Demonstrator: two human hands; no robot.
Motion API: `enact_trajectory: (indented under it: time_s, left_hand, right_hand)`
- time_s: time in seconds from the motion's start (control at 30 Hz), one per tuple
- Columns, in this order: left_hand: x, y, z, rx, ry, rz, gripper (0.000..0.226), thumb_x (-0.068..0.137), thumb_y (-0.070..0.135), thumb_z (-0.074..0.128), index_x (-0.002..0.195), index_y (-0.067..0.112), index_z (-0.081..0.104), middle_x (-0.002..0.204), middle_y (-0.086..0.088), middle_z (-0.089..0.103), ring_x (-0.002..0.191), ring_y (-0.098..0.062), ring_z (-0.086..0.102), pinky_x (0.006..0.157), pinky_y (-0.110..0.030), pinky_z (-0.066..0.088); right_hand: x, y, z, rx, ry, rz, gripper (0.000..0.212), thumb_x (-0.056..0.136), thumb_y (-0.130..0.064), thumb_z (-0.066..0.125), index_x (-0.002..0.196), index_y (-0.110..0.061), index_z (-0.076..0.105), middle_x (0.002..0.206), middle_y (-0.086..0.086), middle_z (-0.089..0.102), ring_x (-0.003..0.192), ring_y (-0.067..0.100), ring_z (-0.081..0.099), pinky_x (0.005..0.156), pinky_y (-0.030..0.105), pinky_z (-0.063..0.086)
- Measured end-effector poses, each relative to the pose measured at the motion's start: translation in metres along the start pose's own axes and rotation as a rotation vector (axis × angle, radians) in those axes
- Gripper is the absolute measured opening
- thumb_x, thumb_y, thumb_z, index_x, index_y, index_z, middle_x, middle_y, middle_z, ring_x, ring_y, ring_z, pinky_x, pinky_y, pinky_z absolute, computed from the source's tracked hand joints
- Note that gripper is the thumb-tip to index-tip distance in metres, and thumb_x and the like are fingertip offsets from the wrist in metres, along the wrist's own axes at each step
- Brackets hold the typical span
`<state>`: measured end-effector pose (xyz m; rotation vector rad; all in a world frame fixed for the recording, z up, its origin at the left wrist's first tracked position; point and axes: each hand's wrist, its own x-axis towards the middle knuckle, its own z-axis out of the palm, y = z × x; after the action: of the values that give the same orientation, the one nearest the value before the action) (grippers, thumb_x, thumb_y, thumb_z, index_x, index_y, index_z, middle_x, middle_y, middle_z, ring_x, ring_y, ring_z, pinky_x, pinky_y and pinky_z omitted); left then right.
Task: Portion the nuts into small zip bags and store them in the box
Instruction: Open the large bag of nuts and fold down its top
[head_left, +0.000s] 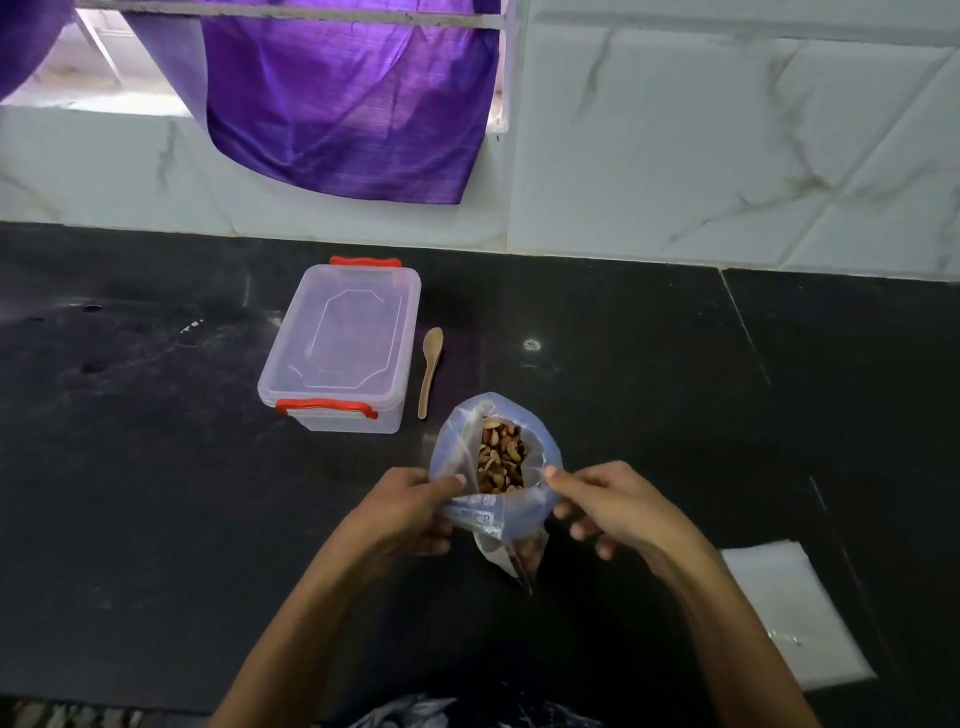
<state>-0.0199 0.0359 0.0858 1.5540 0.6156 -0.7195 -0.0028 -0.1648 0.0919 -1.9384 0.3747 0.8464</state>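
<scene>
On the black, matt stone counter (649, 415), the clear, lidded plastic box with red clips (340, 349) stands closed toward the back edge, with a small wooden spoon (430, 370) just beside it, and what seems a stack of flat, translucent zip bags (789, 618) lies untouched at the right front edge. No portion has yet been made: the crinkled bluish plastic bag of mixed brown nuts (496, 467) is held open near the front edge, its rim pinched by the left hand (410, 509) and the right hand (613, 504).

Bare forearms — no sleeves; dark, white-patterned garment (415, 714) at the waist.
</scene>
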Motion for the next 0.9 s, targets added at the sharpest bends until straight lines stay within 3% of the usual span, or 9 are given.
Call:
enact_trajectory:
  time_s: [0.1, 0.17, 0.3, 0.47, 0.53, 0.6, 0.73, 0.8, 0.9]
  left_hand:
    - [-0.007, -0.003, 0.008, -0.478, -0.055, -0.058, 0.017, 0.092, 0.011, 0.054, 0.103, 0.002, 0.063, 0.096, -0.015, 0.067, 0.085, -0.022, 0.064, 0.057, -0.029, 0.059]
    - [-0.010, -0.008, 0.012, -0.797, -0.106, -0.147, 0.016, 0.087, 0.003, 0.054, 0.098, -0.003, 0.065, 0.102, -0.021, 0.066, 0.098, -0.029, 0.063, 0.059, -0.035, 0.058]
    - [-0.021, -0.009, 0.013, -1.036, -0.129, -0.231, 0.023, 0.075, 0.000, 0.061, 0.097, -0.007, 0.063, 0.105, -0.029, 0.064, 0.102, -0.032, 0.062, 0.059, -0.044, 0.056]
    - [-0.024, -0.015, 0.021, -0.956, -0.080, -0.234, 0.019, 0.083, 0.001, 0.058, 0.100, -0.006, 0.061, 0.102, -0.027, 0.065, 0.095, -0.033, 0.064, 0.073, -0.048, 0.057]
    - [-0.023, -0.019, 0.026, -0.912, -0.074, -0.238, 0.017, 0.090, 0.004, 0.054, 0.103, -0.005, 0.058, 0.100, -0.025, 0.064, 0.091, -0.033, 0.062, 0.083, -0.049, 0.047]
    - [-0.022, -0.021, 0.028, -0.914, -0.079, -0.239, 0.018, 0.095, 0.005, 0.046, 0.106, -0.004, 0.057, 0.099, -0.026, 0.062, 0.089, -0.033, 0.060, 0.085, -0.050, 0.043]
    - [-0.020, -0.025, 0.025, -0.908, -0.106, -0.224, 0.024, 0.100, 0.010, 0.036, 0.106, 0.005, 0.059, 0.102, -0.024, 0.064, 0.092, -0.033, 0.060, 0.076, -0.044, 0.047]
    - [-0.021, -0.027, 0.025, -0.737, -0.121, -0.224, 0.026, 0.097, 0.025, 0.044, 0.109, 0.007, 0.059, 0.107, -0.021, 0.064, 0.094, -0.031, 0.060, 0.073, -0.041, 0.049]
    - [-0.027, -0.028, 0.030, -0.512, -0.144, -0.173, 0.030, 0.085, 0.023, 0.064, 0.110, 0.005, 0.061, 0.106, -0.021, 0.068, 0.094, -0.029, 0.064, 0.072, -0.034, 0.054]
  right_hand:
    - [-0.001, 0.003, 0.002, 0.227, 0.017, -0.011, 0.020, 0.095, -0.028, 0.050, 0.093, -0.014, 0.065, 0.082, 0.000, 0.061, 0.062, 0.005, 0.057, 0.045, 0.017, 0.043]
    - [-0.003, 0.008, 0.004, 0.411, 0.029, -0.016, 0.018, 0.097, -0.022, 0.048, 0.092, -0.015, 0.064, 0.082, 0.000, 0.063, 0.064, 0.006, 0.059, 0.045, 0.017, 0.044]
    - [-0.010, 0.013, 0.017, 0.574, 0.024, 0.051, 0.017, 0.097, -0.023, 0.046, 0.094, -0.019, 0.062, 0.089, 0.004, 0.068, 0.067, 0.012, 0.066, 0.053, 0.024, 0.051]
    - [-0.018, 0.005, 0.016, 0.386, -0.013, 0.063, 0.042, 0.090, -0.052, 0.047, 0.096, -0.014, 0.064, 0.085, 0.007, 0.070, 0.057, 0.014, 0.067, 0.048, 0.024, 0.050]
    - [-0.020, 0.005, 0.016, 0.364, 0.018, 0.019, 0.030, 0.088, -0.039, 0.058, 0.096, -0.011, 0.065, 0.078, 0.003, 0.070, 0.056, 0.010, 0.067, 0.049, 0.021, 0.052]
    - [-0.019, 0.006, 0.017, 0.444, 0.012, 0.010, 0.017, 0.090, -0.022, 0.058, 0.097, -0.009, 0.066, 0.076, 0.002, 0.070, 0.062, 0.009, 0.068, 0.053, 0.020, 0.054]
    - [-0.020, 0.014, 0.026, 0.870, -0.099, 0.140, 0.020, 0.097, -0.006, 0.043, 0.095, -0.005, 0.063, 0.079, 0.011, 0.073, 0.071, 0.018, 0.070, 0.058, 0.027, 0.058]
    - [-0.021, 0.019, 0.031, 0.921, -0.147, 0.143, 0.021, 0.097, -0.007, 0.042, 0.100, -0.005, 0.062, 0.088, 0.014, 0.073, 0.082, 0.024, 0.070, 0.068, 0.032, 0.058]
    - [-0.027, 0.021, 0.034, 0.611, -0.162, 0.105, 0.027, 0.094, -0.029, 0.051, 0.105, -0.008, 0.064, 0.094, 0.013, 0.073, 0.086, 0.025, 0.071, 0.069, 0.032, 0.056]
